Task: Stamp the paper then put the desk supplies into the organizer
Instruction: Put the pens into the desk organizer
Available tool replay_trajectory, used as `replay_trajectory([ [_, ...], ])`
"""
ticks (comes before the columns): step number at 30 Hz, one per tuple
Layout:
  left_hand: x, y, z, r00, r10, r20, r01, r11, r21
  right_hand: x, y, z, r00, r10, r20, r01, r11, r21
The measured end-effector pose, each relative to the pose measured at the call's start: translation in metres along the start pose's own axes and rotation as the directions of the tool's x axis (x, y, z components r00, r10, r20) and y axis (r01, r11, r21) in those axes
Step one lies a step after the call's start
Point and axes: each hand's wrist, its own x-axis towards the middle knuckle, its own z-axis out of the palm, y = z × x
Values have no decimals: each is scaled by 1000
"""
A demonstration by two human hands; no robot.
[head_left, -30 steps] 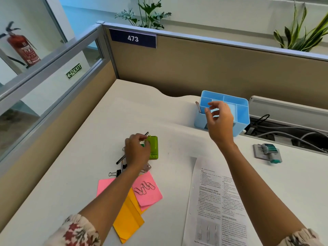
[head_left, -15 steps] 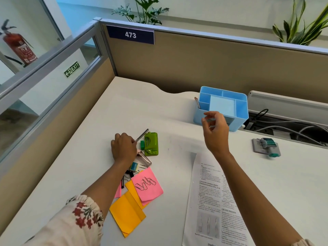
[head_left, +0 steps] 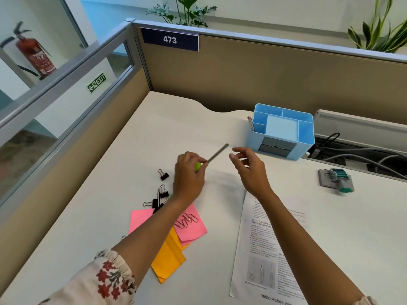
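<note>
My left hand (head_left: 189, 172) is shut on a thin grey pen (head_left: 218, 153) that points up and right above the desk; a green item (head_left: 198, 166), mostly hidden, shows at its fingers. Close to the pen's tip hovers my right hand (head_left: 248, 167), fingers apart and holding nothing. The blue organizer (head_left: 282, 130) stands behind it with a pencil in its left slot. Black binder clips (head_left: 161, 195) lie left of my left wrist. Pink sticky notes (head_left: 191, 225) carry several paper clips, over orange notes (head_left: 168, 259). The printed paper (head_left: 271, 249) lies under my right forearm. The stamp (head_left: 337, 178) sits on its pad at the right.
Cubicle partition walls close the desk at the back and left. A cable tray with wires (head_left: 356, 153) runs right of the organizer. The desk's front edge is out of view.
My left hand lifted the pen off the desk and moved right toward the right hand. My right hand drew back from the organizer and came down toward the pen. The green item is now mostly hidden.
</note>
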Motion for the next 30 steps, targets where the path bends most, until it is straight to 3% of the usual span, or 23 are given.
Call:
replay_trajectory([
  [4, -19, 17, 15, 994, 99, 45, -95, 993, -69, -6, -6, 8, 1000, 13, 27, -14, 998, 68],
  [9, -34, 22, 15, 992, 89, 94, -76, 988, -138, -13, -6, 8, 1000, 25, 5, -25, 990, 138],
  [11, -37, 16, 10, 992, 44, 117, -34, 996, -83, -15, -5, 6, 999, 30, -17, -27, 990, 140],
  [14, -36, -1, -7, 990, -138, 20, 132, 974, 183, -18, -2, 0, 997, 43, -57, -35, 990, 137],
  [17, -34, -23, -34, 905, -419, -73, 421, 858, 294, -20, -1, -5, 995, 56, -87, -41, 986, 163],
  [20, -34, -42, -55, 769, -638, -43, 594, 687, 420, -23, 1, -7, 993, 68, -99, -50, 983, 179],
  [24, -39, -54, -66, 644, -763, 44, 615, 552, 564, -26, 0, -3, 994, 74, -85, -58, 982, 181],
  [30, -41, -52, -66, 642, -764, 66, 595, 550, 586, -29, -2, -1, 994, 82, -77, -68, 982, 176],
])
